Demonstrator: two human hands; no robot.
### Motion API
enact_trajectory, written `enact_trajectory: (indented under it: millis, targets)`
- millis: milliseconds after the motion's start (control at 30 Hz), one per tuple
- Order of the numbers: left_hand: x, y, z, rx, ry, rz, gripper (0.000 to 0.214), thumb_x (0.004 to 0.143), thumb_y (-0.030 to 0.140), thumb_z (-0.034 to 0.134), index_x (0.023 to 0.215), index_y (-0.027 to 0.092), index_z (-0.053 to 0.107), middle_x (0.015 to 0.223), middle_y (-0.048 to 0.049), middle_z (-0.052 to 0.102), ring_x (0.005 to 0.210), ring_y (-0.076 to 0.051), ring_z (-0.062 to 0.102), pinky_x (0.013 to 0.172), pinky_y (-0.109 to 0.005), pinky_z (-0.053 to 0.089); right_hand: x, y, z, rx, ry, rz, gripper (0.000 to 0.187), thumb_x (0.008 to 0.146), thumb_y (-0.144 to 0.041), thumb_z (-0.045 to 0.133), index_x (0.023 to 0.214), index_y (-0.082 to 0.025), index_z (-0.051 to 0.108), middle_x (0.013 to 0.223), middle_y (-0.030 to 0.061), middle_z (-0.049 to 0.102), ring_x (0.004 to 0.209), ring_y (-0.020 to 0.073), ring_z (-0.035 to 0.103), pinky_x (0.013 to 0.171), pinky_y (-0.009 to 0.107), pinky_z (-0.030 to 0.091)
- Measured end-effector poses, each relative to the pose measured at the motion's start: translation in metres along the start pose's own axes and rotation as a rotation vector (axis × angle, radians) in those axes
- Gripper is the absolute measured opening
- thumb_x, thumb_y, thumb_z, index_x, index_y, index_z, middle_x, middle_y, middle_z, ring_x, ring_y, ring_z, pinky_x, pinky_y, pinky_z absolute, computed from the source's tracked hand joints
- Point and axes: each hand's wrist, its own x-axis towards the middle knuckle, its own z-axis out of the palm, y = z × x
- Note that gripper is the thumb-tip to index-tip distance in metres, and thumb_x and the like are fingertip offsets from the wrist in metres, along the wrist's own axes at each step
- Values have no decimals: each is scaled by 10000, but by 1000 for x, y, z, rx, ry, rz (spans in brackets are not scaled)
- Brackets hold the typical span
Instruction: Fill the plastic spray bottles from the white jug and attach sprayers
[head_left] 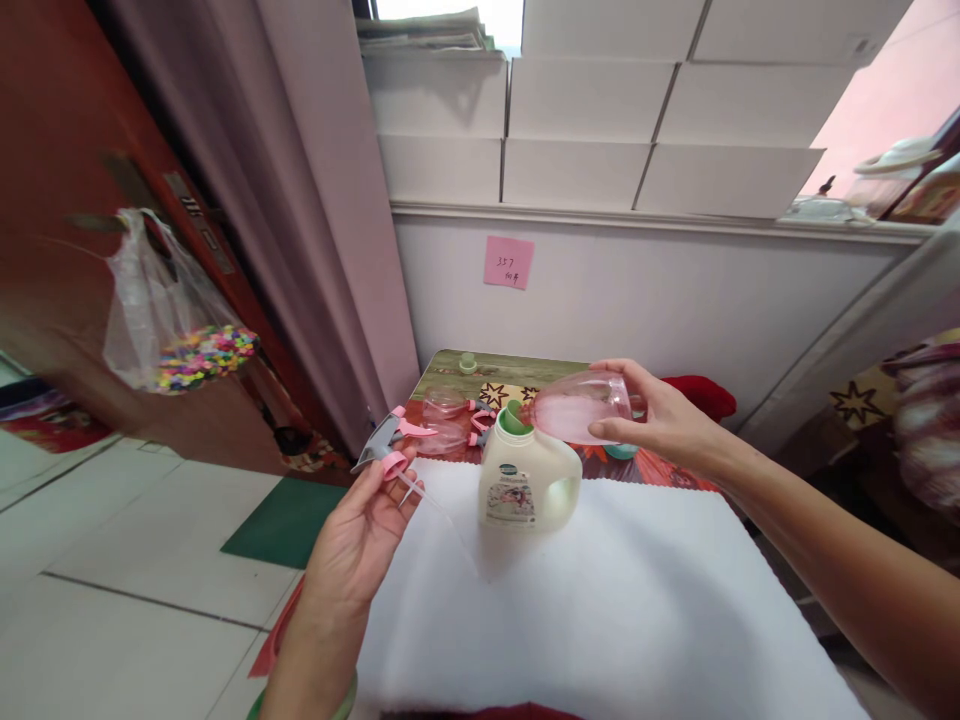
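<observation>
Right hand (660, 412) holds a translucent pink bottle (581, 412).

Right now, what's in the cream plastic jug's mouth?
A green plastic piece, with a translucent pink bottle tipped toward it. Hidden: the piece's lower end, anything inside the jug.

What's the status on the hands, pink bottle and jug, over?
Left hand holding spray head. Right hand holding pink bottle sideways, neck at green spout of jug. Spray bottles lie left of jug; no blockage visible.
</observation>
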Motion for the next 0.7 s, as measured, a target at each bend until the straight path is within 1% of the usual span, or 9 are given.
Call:
enact_trajectory:
  millis: [100, 233, 367, 467, 600, 700]
  targets:
    - [1, -1, -1, 3, -8, 3, 217, 982, 79, 527, 1016, 107, 739, 1046, -150, 802, 685, -152, 728, 678, -317, 655, 2, 0, -2, -40, 8, -42, 720, 733, -434, 848, 1391, -339, 573, 1234, 69, 727, 1019, 325, 724, 839, 484, 616]
    - [0, -1, -3, 1, -26, 11, 235, 976, 67, 531, 1074, 110, 740, 1066, -152, 800, 687, -151, 728, 676, -318, 655, 4, -1, -5, -97, 8, -42, 706, 735, -441, 846, 1386, -359, 586, 1227, 64, 727, 1014, 328, 723, 829, 492, 615]
    - [-1, -1, -2, 2, -16, 15, 236, 971, 65, 536, 1079, 109, 742, 1070, -159, 798, 701, -162, 739, 674, -319, 656, 7, -2, -7, -63, -11, -112, 696, 714, -401, 854, 1365, -351, 614, 1189, 63, 735, 989, 321, 731, 823, 473, 615]
    - [-1, -1, 0, 4, -6, 14, 248, 967, 55, 531, 1091, 105, 740, 1045, -156, 800, 697, -165, 740, 660, -312, 654, 8, -6, -8, -66, -22, -123, 706, 699, -388, 862, 1361, -349, 623, 1167, 60, 739, 972, 319, 733, 825, 469, 610]
    - [0, -1, 1, -3, -4, 3, 244, 977, 55, 511, 1068, 92, 735, 1028, -157, 800, 681, -161, 732, 650, -315, 653, 7, -18, -9, -168, -28, -101, 717, 720, -423, 850, 1386, -342, 600, 1184, 61, 734, 973, 314, 727, 838, 458, 593]
    - [-1, -2, 1, -6, -6, -1, 241, 983, 53, 505, 1062, 93, 729, 1038, -154, 801, 685, -160, 735, 649, -316, 653, 10, -27, -11, -295, -37, -121, 705, 745, -463, 824, 1397, -337, 587, 1207, 62, 726, 983, 317, 717, 828, 443, 576]
